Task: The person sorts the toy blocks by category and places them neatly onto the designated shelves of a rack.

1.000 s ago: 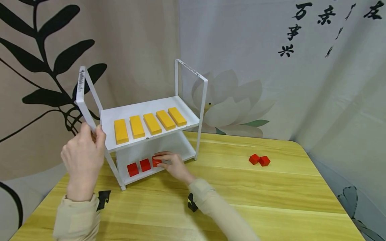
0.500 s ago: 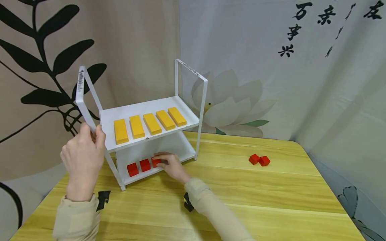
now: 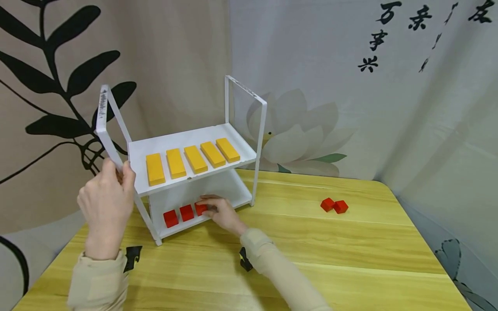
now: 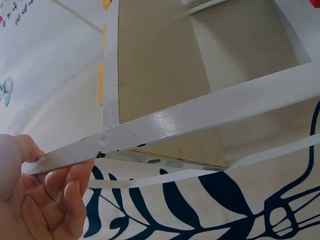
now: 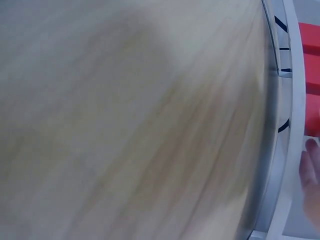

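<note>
A white two-tier rack (image 3: 194,183) stands on the table, tilted in my view. My left hand (image 3: 106,198) grips the rack's left front upright; in the left wrist view the thumb and fingers of that hand (image 4: 47,195) pinch the white bar. At the lower shelf, my right hand (image 3: 223,214) holds a red cube (image 3: 200,209) between fingers and thumb, partly covering it. Two more red cubes, a middle one (image 3: 186,212) and a left one (image 3: 170,218), sit in line beside it. On the right wrist view's edge show the right hand (image 5: 311,175) and red cubes (image 5: 312,75).
Several yellow blocks (image 3: 196,160) lie in a row on the upper shelf. Two loose red cubes (image 3: 334,205) touch each other on the wooden table (image 3: 373,250), to the right. Behind hangs a printed curtain (image 3: 303,52).
The right forearm shifts slightly left, then a little back, while its fingers stay at the third red cube. The left hand keeps its hold on the rack.
</note>
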